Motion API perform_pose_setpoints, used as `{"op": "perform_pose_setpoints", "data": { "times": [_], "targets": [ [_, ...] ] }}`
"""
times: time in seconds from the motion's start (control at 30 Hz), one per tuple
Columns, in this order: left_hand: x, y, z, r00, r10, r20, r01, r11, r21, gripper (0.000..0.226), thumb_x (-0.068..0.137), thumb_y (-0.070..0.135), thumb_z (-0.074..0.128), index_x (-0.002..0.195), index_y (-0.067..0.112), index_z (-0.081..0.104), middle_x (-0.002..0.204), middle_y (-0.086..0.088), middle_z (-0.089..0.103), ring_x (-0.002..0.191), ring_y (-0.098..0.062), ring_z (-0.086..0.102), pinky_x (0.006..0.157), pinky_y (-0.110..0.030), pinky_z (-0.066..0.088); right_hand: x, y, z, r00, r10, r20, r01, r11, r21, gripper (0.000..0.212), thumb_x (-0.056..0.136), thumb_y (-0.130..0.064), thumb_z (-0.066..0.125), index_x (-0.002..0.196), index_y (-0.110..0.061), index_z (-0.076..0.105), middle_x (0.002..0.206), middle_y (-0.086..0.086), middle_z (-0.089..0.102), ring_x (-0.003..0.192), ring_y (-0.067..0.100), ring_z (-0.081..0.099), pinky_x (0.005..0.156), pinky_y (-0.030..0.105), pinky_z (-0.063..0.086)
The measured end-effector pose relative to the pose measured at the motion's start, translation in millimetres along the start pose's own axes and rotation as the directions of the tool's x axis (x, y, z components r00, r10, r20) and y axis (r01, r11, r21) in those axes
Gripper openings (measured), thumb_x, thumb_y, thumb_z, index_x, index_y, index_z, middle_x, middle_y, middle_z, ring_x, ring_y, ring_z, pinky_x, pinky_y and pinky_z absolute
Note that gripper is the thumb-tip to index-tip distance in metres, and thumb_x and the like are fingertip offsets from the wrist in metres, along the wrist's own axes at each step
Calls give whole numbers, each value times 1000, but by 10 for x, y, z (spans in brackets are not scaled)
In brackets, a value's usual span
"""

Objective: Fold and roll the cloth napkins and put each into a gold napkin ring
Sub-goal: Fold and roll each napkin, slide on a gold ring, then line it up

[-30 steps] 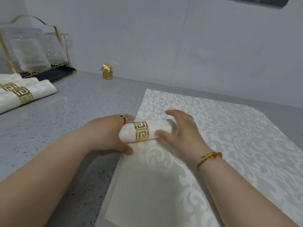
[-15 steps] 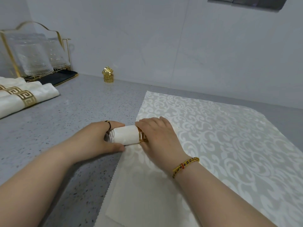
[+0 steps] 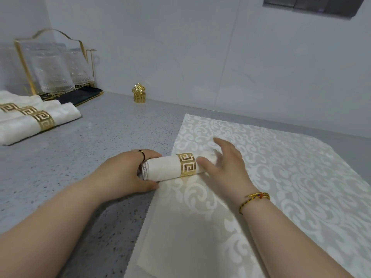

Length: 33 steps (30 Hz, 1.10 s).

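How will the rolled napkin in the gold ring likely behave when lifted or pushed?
A cylinder on its side, the rolled napkin may roll. Soft cloth: ends probably sag. The gold ring likely keeps it rolled.

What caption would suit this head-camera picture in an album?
Left hand grips a rolled napkin wearing its gold ring, right hand at its other end.

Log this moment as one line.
left hand grips rolled white cloth napkin end | right hand spread beside gold fretwork napkin ring | ring around roll's middle
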<state>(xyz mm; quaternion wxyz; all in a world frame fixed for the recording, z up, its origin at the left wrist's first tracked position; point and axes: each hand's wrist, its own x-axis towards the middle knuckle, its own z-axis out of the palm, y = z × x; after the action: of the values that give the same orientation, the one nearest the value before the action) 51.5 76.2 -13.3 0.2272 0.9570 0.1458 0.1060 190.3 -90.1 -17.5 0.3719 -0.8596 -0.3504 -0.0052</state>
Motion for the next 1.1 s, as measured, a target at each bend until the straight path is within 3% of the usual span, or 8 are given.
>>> {"op": "perform_pose_setpoints", "data": {
  "times": [0.17, 0.27, 0.5, 0.67, 0.73, 0.9, 1.0, 1.1],
  "targets": [
    [15, 10, 32, 999, -35, -29, 37, 997, 68, 43, 75, 36, 68, 111, 49, 49, 104, 20, 59, 94, -4, 55, 80, -19, 45, 18, 51, -3, 987, 157, 45, -161, 981, 112, 56, 88, -35, 54, 137, -17, 33, 135, -3, 43, 122, 17, 42, 99, 27, 34],
    [7, 23, 30, 998, -49, -51, 52, 997, 65, 39, 75, 34, 67, 111, 44, 54, 102, 17, 62, 93, -6, 57, 82, -23, 47, 10, 11, -6, 987, 155, 41, -161, 967, 196, 46, 89, -26, 55, 132, -15, 40, 117, -6, 46, 102, 7, 42, 84, 19, 31],
    [-101, -5, -92, 987, -61, -147, 73, 994, 78, 38, 80, 30, 64, 116, 34, 54, 108, 10, 61, 97, -11, 55, 70, -18, 39, -28, -137, -8, 965, 254, 72, -259, 864, 433, 35, 88, -10, 55, 122, -13, 51, 112, -3, 49, 110, 17, 52, 99, 30, 41],
    [-520, -309, -394, 959, -185, -215, 184, 983, -25, 34, 78, 23, 67, 107, 37, 55, 101, 9, 61, 95, -11, 56, 71, -17, 42, 66, -570, 170, 968, 179, 175, -246, 812, 529, 34, 87, 0, 53, 120, -6, 51, 88, -9, 54, 81, 13, 56, 90, 31, 47],
    [-752, -526, -537, 929, -254, -269, 246, 967, -66, 38, 76, 22, 69, 106, 38, 53, 98, 10, 61, 93, -11, 56, 67, -14, 40, 139, -842, 394, 968, 114, 226, -217, 830, 514, 37, 85, 4, 52, 122, -2, 50, 87, -7, 56, 83, 15, 55, 92, 34, 46],
    [-1312, -1079, -858, 800, -427, -422, 432, 897, -91, 56, 75, 23, 72, 126, 23, 50, 114, 0, 62, 93, -14, 52, 70, -24, 31, 259, -1582, 1172, 932, 16, 361, -216, 824, 523, 41, 85, 1, 53, 125, 0, 47, 117, 12, 56, 99, 18, 52, 97, 34, 43],
    [-1590, -1408, -1004, 728, -510, -458, 520, 846, -116, 51, 73, 22, 74, 120, 19, 54, 107, -7, 64, 86, -17, 49, 69, -27, 31, 238, -1963, 1616, 903, -21, 428, -234, 813, 534, 42, 85, -1, 52, 126, -3, 46, 123, 11, 54, 101, 18, 52, 95, 30, 44],
    [-1828, -1709, -1098, 641, -591, -490, 587, 789, -184, 45, 68, 18, 78, 109, 19, 59, 95, -8, 65, 93, -30, 58, 73, -32, 38, 193, -2305, 1940, 881, -68, 468, -230, 803, 549, 43, 85, -1, 51, 128, -4, 45, 127, 11, 52, 100, 17, 51, 88, 24, 43]
  ]
}}
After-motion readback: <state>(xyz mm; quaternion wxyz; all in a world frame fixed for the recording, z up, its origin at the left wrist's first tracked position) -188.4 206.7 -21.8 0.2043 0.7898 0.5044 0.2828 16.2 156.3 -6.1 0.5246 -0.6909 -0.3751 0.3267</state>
